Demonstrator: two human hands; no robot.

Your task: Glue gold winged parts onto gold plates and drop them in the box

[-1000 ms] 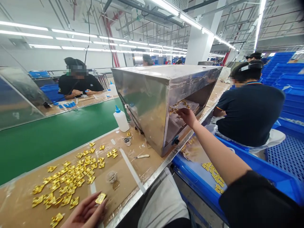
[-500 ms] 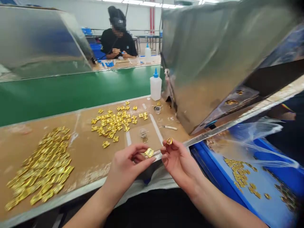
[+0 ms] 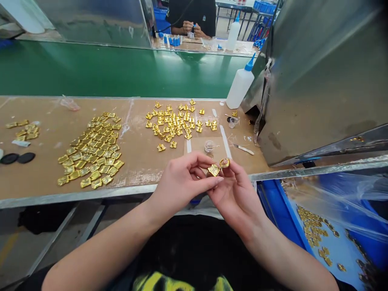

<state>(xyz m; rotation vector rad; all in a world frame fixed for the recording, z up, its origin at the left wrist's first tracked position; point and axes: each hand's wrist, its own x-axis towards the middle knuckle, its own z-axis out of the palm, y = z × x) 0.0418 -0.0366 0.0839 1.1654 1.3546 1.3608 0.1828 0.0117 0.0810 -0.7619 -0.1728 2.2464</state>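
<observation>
My left hand (image 3: pixel 189 176) pinches a gold square plate (image 3: pixel 214 170) with a raised pattern on its face. Close beside it, my right hand (image 3: pixel 238 190) holds a gold ring (image 3: pixel 224 163) upright between thumb and fingers. Plate and ring are nearly side by side; whether they touch I cannot tell. Just beyond my hands stands a small clear cup (image 3: pixel 209 146) with a thin stick across it. A spread of gold pieces with raised parts (image 3: pixel 172 123) lies behind, and flat gold plates (image 3: pixel 93 151) are laid out in rows to the left.
A white squeeze bottle (image 3: pixel 240 87) leans at the back right beside a metal partition (image 3: pixel 318 81). A small knife (image 3: pixel 244 149) lies near it. Below right, a blue bin (image 3: pixel 280 210) holds gold pieces. Across the green belt (image 3: pixel 121 72) a co-worker (image 3: pixel 194 16) handles small parts.
My view has tilted down and swung left. The ring and the gold plate have come closer together, each still in the same hand.
</observation>
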